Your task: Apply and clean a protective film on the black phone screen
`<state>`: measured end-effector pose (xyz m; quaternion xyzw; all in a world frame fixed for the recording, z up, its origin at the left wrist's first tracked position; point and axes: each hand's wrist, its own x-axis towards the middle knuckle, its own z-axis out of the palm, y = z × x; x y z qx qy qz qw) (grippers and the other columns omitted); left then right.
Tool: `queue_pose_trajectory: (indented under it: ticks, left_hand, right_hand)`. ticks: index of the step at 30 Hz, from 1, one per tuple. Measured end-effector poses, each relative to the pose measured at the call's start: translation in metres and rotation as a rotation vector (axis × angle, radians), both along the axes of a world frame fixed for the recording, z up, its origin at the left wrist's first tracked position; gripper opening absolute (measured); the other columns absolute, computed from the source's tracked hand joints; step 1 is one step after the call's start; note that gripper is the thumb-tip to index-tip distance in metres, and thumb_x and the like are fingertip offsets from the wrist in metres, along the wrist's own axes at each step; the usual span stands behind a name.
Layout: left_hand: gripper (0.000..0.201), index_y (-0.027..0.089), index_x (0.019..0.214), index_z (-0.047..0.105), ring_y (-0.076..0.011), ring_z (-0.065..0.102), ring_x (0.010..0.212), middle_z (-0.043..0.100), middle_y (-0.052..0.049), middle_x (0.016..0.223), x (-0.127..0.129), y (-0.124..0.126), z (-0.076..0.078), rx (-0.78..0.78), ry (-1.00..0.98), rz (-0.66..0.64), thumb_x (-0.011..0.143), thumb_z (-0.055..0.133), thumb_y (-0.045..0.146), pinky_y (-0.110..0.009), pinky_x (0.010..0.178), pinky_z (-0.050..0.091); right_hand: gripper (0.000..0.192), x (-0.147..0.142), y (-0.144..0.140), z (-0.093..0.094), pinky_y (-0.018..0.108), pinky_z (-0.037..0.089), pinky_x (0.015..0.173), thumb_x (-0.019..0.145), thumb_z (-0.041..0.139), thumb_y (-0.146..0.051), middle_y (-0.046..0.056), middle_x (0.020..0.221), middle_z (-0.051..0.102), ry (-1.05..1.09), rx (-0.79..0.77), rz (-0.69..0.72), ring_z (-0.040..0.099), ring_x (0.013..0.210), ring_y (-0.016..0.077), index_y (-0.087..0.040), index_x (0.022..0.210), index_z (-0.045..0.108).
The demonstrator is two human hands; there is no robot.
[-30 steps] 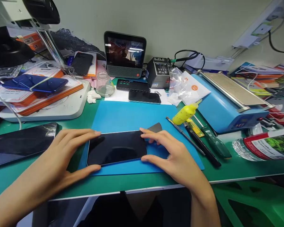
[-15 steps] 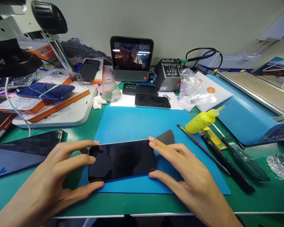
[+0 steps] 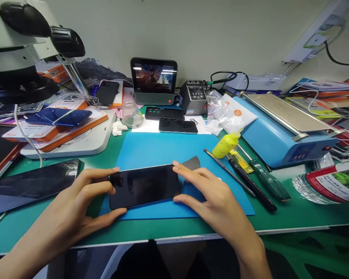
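Observation:
A smartphone [image 3: 145,186] with a dark screen lies sideways over the blue mat [image 3: 163,149], screen facing up. My left hand [image 3: 87,201] grips its left end, thumb at the near edge and fingers at the far corner and side. Around the right end, my right hand [image 3: 209,193] pinches the phone between thumb and fingers. Behind the right fingers, a dark grey flat piece [image 3: 193,162] rests on the mat, partly hidden. Whether the phone touches the mat or is slightly raised, I cannot tell.
Right of the mat lie a brush [image 3: 229,172], a yellow bottle [image 3: 225,145] and a green-handled tool [image 3: 270,180]. A large dark panel [image 3: 37,182] is at left, under a microscope [image 3: 20,77]. A blue machine [image 3: 279,135] and water bottle [image 3: 328,182] stand right.
My view has shifted to the right and tilted, bringing more of the water bottle and blue machine into sight. Both hands keep the same hold on the smartphone.

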<state>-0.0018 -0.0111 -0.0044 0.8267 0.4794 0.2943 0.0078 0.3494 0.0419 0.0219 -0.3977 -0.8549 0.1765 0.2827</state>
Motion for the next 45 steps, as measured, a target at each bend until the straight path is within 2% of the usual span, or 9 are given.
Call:
queue_pose_trajectory:
  ticks: [3, 6, 9, 15, 23, 30, 34, 39, 45]
  left_hand:
    - [0.031, 0.031, 0.131, 0.054, -0.0264, 0.076, 0.129, 0.063, -0.008, 0.145, 0.003, -0.001, 0.004, -0.019, -0.011, 0.011, 0.108, 0.072, 0.041, -0.036, 0.091, 0.069]
    - [0.033, 0.031, 0.132, 0.054, -0.0274, 0.076, 0.129, 0.064, -0.009, 0.144, 0.003, 0.0, 0.006, -0.023, -0.017, 0.005, 0.107, 0.073, 0.041, -0.035, 0.088, 0.07]
    - [0.034, 0.031, 0.131, 0.055, -0.0277, 0.078, 0.124, 0.064, -0.009, 0.14, 0.002, 0.002, 0.005, -0.009, -0.01, -0.005, 0.107, 0.072, 0.047, -0.034, 0.084, 0.072]
    - [0.037, 0.031, 0.131, 0.056, -0.0261, 0.076, 0.122, 0.063, -0.01, 0.14, 0.003, 0.002, 0.005, -0.008, -0.02, -0.003, 0.106, 0.074, 0.051, -0.024, 0.066, 0.07]
    - [0.03, 0.028, 0.125, 0.057, -0.0241, 0.077, 0.116, 0.064, -0.01, 0.135, 0.005, 0.003, 0.006, 0.081, 0.05, -0.009, 0.108, 0.07, 0.049, -0.034, 0.082, 0.071]
    - [0.035, 0.024, 0.126, 0.056, -0.0276, 0.073, 0.129, 0.065, -0.012, 0.139, 0.003, 0.001, 0.008, 0.087, 0.057, -0.027, 0.104, 0.08, 0.037, -0.04, 0.098, 0.067]
    - [0.036, 0.023, 0.125, 0.057, -0.0273, 0.072, 0.129, 0.066, -0.013, 0.139, 0.003, 0.002, 0.009, 0.08, 0.061, -0.03, 0.102, 0.082, 0.035, -0.039, 0.099, 0.065]
    - [0.037, 0.022, 0.124, 0.055, -0.0279, 0.072, 0.128, 0.066, -0.014, 0.138, 0.004, 0.002, 0.011, 0.127, 0.083, -0.048, 0.101, 0.083, 0.032, -0.042, 0.101, 0.064]
    - [0.037, 0.021, 0.121, 0.055, -0.0259, 0.071, 0.127, 0.064, -0.014, 0.138, 0.009, -0.001, 0.013, 0.219, 0.117, -0.054, 0.1, 0.085, 0.028, -0.04, 0.104, 0.063]
  right_hand:
    - [0.061, 0.0, -0.001, 0.0, 0.04, 0.063, 0.11, 0.104, 0.081, -0.023, 0.005, 0.159, 0.072, -0.002, -0.03, -0.004, 0.075, 0.121, 0.0212, -0.029, 0.161, 0.059]
    - [0.073, 0.001, -0.001, -0.002, 0.043, 0.066, 0.096, 0.101, 0.084, -0.027, 0.007, 0.128, 0.08, -0.023, -0.035, -0.042, 0.076, 0.106, 0.0236, -0.03, 0.168, 0.054]
    - [0.084, 0.002, -0.001, -0.005, 0.041, 0.067, 0.088, 0.097, 0.09, -0.03, 0.003, 0.108, 0.076, -0.038, -0.03, -0.071, 0.075, 0.097, 0.0232, -0.035, 0.171, 0.051]
    - [0.08, 0.001, 0.0, -0.007, 0.042, 0.067, 0.088, 0.095, 0.091, -0.029, 0.004, 0.109, 0.076, -0.022, 0.01, -0.067, 0.077, 0.101, 0.026, -0.031, 0.168, 0.056]
    - [0.08, 0.002, -0.002, -0.009, 0.042, 0.068, 0.088, 0.095, 0.091, -0.028, 0.006, 0.109, 0.076, -0.019, 0.091, -0.038, 0.078, 0.101, 0.0268, -0.025, 0.168, 0.056]
    - [0.077, 0.001, -0.001, -0.011, 0.041, 0.067, 0.091, 0.094, 0.091, -0.024, 0.008, 0.113, 0.078, 0.012, 0.144, -0.016, 0.076, 0.102, 0.0273, -0.02, 0.164, 0.06]
    - [0.074, 0.002, -0.001, -0.012, 0.042, 0.067, 0.089, 0.095, 0.09, -0.025, 0.009, 0.114, 0.077, 0.035, 0.141, 0.0, 0.075, 0.099, 0.027, -0.017, 0.163, 0.061]
    - [0.075, 0.002, -0.001, -0.013, 0.039, 0.066, 0.079, 0.094, 0.091, -0.027, 0.007, 0.105, 0.075, 0.017, 0.174, -0.001, 0.074, 0.093, 0.0265, -0.017, 0.162, 0.061]
    - [0.074, 0.001, -0.001, -0.013, 0.041, 0.067, 0.084, 0.096, 0.089, -0.025, 0.01, 0.113, 0.079, 0.009, 0.223, -0.005, 0.075, 0.099, 0.0278, -0.016, 0.163, 0.06]
